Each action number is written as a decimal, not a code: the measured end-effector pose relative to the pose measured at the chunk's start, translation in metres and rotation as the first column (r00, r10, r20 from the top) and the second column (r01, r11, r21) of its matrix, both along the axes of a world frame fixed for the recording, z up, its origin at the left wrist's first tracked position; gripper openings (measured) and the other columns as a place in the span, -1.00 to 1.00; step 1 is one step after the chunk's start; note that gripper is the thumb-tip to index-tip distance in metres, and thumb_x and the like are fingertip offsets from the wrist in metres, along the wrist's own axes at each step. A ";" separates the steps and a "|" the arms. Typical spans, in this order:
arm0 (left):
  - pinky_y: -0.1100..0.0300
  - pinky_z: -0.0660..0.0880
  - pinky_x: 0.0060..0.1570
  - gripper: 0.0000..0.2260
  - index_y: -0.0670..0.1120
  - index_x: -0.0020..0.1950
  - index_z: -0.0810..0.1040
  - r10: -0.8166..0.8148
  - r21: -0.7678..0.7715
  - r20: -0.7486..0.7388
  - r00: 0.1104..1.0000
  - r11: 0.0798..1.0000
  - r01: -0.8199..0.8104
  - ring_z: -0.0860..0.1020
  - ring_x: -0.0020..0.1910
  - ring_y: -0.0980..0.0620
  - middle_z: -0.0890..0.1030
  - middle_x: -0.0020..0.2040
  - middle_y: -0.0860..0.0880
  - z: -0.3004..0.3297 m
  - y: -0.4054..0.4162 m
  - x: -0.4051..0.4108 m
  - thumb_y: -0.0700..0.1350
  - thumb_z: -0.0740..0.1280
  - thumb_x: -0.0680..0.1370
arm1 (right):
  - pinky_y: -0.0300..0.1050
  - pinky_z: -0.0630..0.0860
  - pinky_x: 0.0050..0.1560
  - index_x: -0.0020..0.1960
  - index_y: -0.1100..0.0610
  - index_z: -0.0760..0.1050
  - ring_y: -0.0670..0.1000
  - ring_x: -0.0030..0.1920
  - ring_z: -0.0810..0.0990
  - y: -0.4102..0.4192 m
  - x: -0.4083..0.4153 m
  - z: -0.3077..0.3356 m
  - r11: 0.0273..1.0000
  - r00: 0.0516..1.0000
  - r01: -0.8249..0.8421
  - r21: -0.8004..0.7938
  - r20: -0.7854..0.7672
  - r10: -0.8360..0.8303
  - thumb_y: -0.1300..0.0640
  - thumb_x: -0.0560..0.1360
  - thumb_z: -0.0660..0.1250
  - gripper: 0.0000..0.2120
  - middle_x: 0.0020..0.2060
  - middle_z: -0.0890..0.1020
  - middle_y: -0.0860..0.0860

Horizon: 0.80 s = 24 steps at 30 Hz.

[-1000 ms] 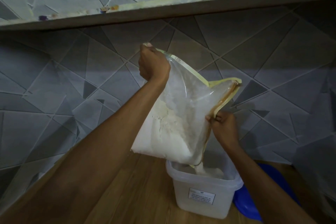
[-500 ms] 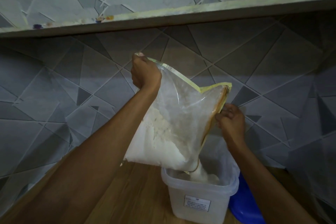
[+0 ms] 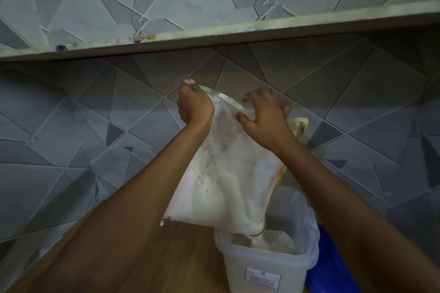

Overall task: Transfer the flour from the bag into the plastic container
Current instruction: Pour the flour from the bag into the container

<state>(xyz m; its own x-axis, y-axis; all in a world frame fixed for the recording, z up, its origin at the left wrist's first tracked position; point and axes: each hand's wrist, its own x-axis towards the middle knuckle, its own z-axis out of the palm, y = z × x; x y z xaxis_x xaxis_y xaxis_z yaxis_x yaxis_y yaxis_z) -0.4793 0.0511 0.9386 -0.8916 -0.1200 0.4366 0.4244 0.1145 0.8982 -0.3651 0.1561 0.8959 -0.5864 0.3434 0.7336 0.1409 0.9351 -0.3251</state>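
A clear plastic flour bag (image 3: 228, 173) with a yellowish zip edge hangs upside down and tilted, its mouth dipping into a translucent plastic container (image 3: 262, 269) with a white label. White flour fills the bag's lower half and lies heaped in the container. My left hand (image 3: 195, 107) grips the bag's raised left corner. My right hand (image 3: 264, 119) clasps the bag's upper edge just to the right, thumb in front and fingers spread over it.
The container stands on a wooden counter (image 3: 178, 257) against a grey geometric tiled wall (image 3: 71, 138). A blue lid (image 3: 333, 269) lies right of the container. A stone shelf (image 3: 214, 33) runs overhead with small bits on it.
My right hand has left the bag's zip edge near the mouth and risen to the bag's upper edge beside my left hand. The heap of flour in the container has grown.
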 end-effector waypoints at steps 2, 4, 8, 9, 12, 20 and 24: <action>-0.07 0.53 0.15 -0.66 -0.15 0.17 0.55 -0.021 0.014 -0.001 1.000 1.000 0.021 0.60 0.12 -0.19 0.65 0.12 -0.15 0.000 -0.001 0.000 0.00 0.05 0.72 | 0.21 0.40 0.25 0.15 -0.02 0.54 0.08 0.16 0.55 -0.004 -0.015 0.010 0.994 0.992 -0.088 -0.067 0.088 0.094 -0.26 0.47 0.31 -0.61 0.06 0.57 -0.05; -0.07 0.53 0.16 -0.68 -0.15 0.14 0.54 -0.056 0.029 -0.010 0.998 0.998 0.057 0.59 0.13 -0.19 0.64 0.12 -0.15 0.000 -0.002 0.001 -0.01 0.06 0.72 | 0.12 0.52 0.09 -0.01 -0.02 0.52 0.09 -0.01 0.61 -0.007 -0.025 0.015 0.983 0.989 -0.126 -0.136 0.060 0.135 -0.19 0.46 0.40 -0.73 -0.13 0.58 -0.07; 0.04 0.46 0.02 -0.71 -0.13 -0.02 0.50 -0.146 0.073 -0.070 0.987 0.986 0.151 0.58 0.09 -0.20 0.63 0.06 -0.19 -0.004 -0.004 -0.003 -0.02 0.08 0.72 | -0.20 0.34 -0.33 -0.23 0.11 0.50 -0.03 -0.29 0.53 -0.009 -0.035 0.019 0.925 0.972 -0.210 -0.318 -0.167 0.163 0.07 0.47 0.49 -0.78 -0.34 0.57 -0.01; 0.06 0.43 -0.03 -0.72 -0.12 -0.05 0.48 -0.167 0.080 -0.085 0.982 0.981 0.174 0.58 0.08 -0.19 0.63 0.04 -0.20 -0.004 -0.004 -0.003 -0.02 0.08 0.72 | -0.21 0.31 -0.35 -0.25 0.14 0.51 -0.06 -0.32 0.51 -0.009 -0.037 0.017 0.912 0.962 -0.233 -0.338 -0.216 0.166 0.10 0.47 0.49 -0.78 -0.36 0.56 -0.01; 0.10 0.41 -0.06 -0.72 -0.11 -0.06 0.47 -0.214 0.110 -0.097 0.972 0.968 0.224 0.57 -0.02 -0.11 0.58 -0.07 -0.11 -0.007 -0.004 -0.009 -0.01 0.09 0.72 | -0.21 0.34 -0.34 -0.26 0.16 0.52 -0.05 -0.34 0.51 -0.013 -0.043 0.010 0.893 0.940 -0.265 -0.364 -0.303 0.156 0.15 0.48 0.48 -0.79 -0.37 0.56 0.01; 0.10 0.36 -0.19 -0.68 -0.03 -0.25 0.38 -0.246 0.112 -0.183 0.952 0.956 0.269 0.41 -0.29 0.06 0.42 -0.32 0.06 -0.010 -0.017 -0.025 -0.04 0.18 0.70 | -0.26 0.36 -0.28 -0.24 0.08 0.54 -0.10 -0.28 0.55 -0.024 -0.054 0.008 0.907 0.911 -0.278 -0.316 -0.387 0.145 0.19 0.49 0.46 -0.84 -0.32 0.60 -0.02; 0.15 0.28 -0.28 -0.64 -0.04 -0.32 0.34 -0.300 0.041 -0.293 0.908 0.945 0.325 0.31 -0.36 0.12 0.32 -0.38 0.05 -0.011 -0.031 -0.035 -0.05 0.26 0.68 | -0.21 0.40 -0.26 -0.24 0.02 0.51 -0.07 -0.26 0.57 -0.021 -0.058 0.008 0.912 0.921 -0.256 -0.320 -0.368 0.129 0.14 0.50 0.46 -0.81 -0.33 0.58 -0.07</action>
